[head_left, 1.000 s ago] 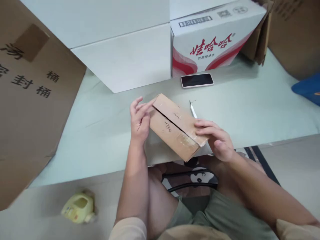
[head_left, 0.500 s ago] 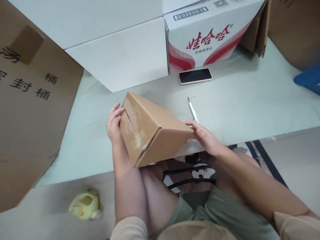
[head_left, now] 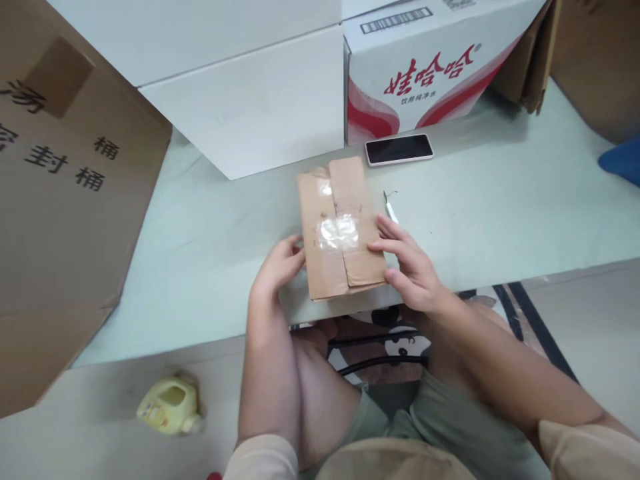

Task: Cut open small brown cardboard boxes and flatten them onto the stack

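A small brown cardboard box [head_left: 320, 267] rests on the pale green table, its taped top face turned up. Clear tape shines across the seam between its flaps. My left hand [head_left: 281, 267] is against the box's left side, fingers curled, with the fingertips partly hidden behind it. On the right edge, my right hand [head_left: 413, 267] grips with fingers on the top and side. The box sits between both hands. Just beyond the right fingers lies a slim white-handled craft knife [head_left: 391, 212], its lower end covered by that hand.
A phone [head_left: 399, 150] lies behind the box, before a white and red carton [head_left: 415, 80]. A big white box [head_left: 250, 120] stands at the back left, and a large brown carton [head_left: 65, 220] on the left. A yellow jug [head_left: 173, 407] is on the floor.
The box has been turned from a tilted position so its taped face points up. My left hand has moved right and lower along its side; the right hand now covers part of the knife.
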`<state>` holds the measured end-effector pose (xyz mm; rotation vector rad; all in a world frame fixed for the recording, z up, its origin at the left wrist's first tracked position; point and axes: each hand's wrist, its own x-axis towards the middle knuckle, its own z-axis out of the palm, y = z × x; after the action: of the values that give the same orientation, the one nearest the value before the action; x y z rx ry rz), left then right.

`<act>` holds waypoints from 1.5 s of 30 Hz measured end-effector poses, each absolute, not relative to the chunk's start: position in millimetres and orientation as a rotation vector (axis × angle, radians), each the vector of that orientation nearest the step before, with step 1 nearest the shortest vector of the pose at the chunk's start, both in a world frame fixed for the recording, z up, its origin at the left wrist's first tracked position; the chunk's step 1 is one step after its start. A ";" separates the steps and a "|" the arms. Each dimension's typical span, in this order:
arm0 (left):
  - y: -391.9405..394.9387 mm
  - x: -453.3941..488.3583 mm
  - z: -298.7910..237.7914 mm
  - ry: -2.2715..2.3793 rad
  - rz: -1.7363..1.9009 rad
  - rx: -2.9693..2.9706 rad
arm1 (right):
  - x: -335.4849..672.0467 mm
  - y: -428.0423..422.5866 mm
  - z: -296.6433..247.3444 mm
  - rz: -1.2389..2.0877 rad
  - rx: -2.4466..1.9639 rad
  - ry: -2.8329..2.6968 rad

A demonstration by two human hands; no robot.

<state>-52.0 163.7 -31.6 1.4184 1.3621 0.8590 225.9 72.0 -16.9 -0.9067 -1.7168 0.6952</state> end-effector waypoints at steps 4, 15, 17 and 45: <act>168.8 -45.6 -26.2 1.172 1.205 1.695 | 228.2 77.6 -18.6 0.800 -0.930 -1.706; 161.9 -4.6 -29.2 0.936 1.346 2.050 | 256.3 128.1 -32.7 0.505 -2.264 -1.624; 161.6 -3.8 -29.0 0.939 1.345 2.060 | 259.0 127.2 -27.9 0.576 -2.184 -1.555; 136.3 38.0 -21.3 1.203 1.336 2.147 | 213.1 58.9 50.1 0.254 -1.486 -1.634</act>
<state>38.0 136.3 -21.3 2.1472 1.2030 1.3357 213.1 58.9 50.1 -1.4862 -1.6337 0.2544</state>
